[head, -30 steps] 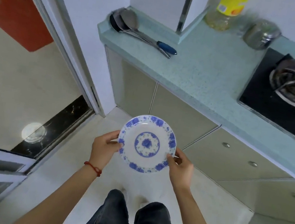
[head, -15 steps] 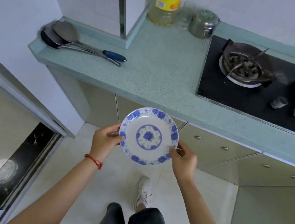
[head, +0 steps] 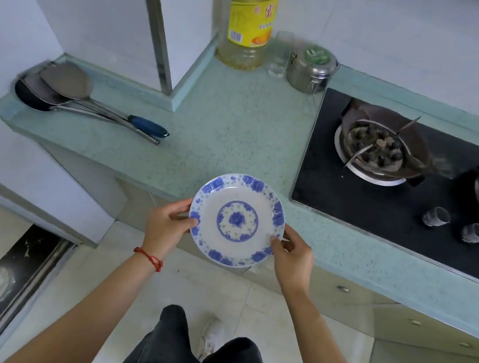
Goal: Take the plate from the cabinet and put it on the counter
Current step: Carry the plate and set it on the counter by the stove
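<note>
At the counter's [head: 232, 137] near edge, the plate [head: 236, 220] was held level, pinched at nine o'clock by the left hand [head: 166, 227] and at four by the right hand [head: 293, 258], bare counter lying toward twelve.

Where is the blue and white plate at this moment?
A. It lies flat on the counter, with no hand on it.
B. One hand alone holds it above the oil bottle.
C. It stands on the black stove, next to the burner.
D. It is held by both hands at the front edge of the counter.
D: the left hand and the right hand grip opposite rims of the plate, which overlaps the front edge of the counter.
</note>
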